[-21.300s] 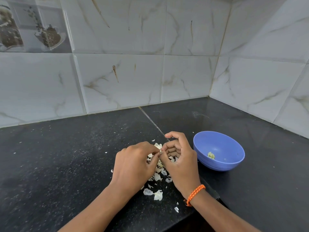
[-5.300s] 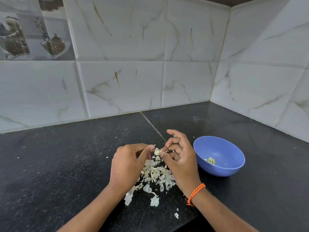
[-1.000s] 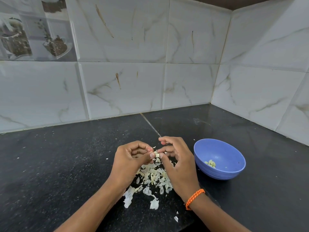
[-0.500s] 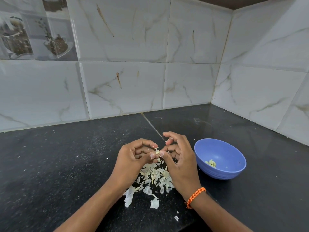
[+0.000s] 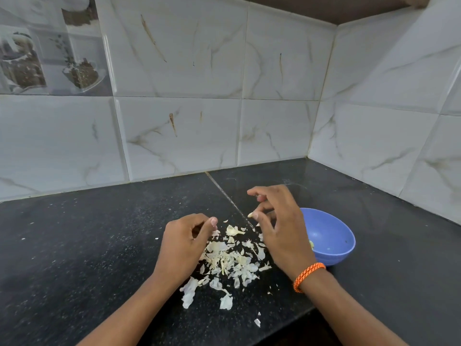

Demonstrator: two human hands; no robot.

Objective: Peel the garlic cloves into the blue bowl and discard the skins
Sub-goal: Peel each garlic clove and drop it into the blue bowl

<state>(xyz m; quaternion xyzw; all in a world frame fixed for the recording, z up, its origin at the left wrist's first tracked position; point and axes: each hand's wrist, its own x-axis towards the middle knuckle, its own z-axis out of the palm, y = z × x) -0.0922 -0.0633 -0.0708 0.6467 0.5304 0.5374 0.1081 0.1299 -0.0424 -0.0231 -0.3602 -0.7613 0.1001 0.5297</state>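
Garlic skins heaped on black counter, marble-tiled corner, perhaps kitchen

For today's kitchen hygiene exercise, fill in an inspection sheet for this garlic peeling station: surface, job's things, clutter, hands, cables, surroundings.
Surface: black speckled counter, dusted with pale specks.
Job's things: blue bowl at right, a little peeled garlic inside; garlic clove at the right fingertips.
Clutter: garlic skins piled loose between the hands, strays nearer the counter edge.
Hands: left hand curled beside the pile, contents hidden; right hand pinches the clove, orange bracelet on its wrist.
Cables: nothing seen.
Surroundings: white marbled wall tiles, corner at right.
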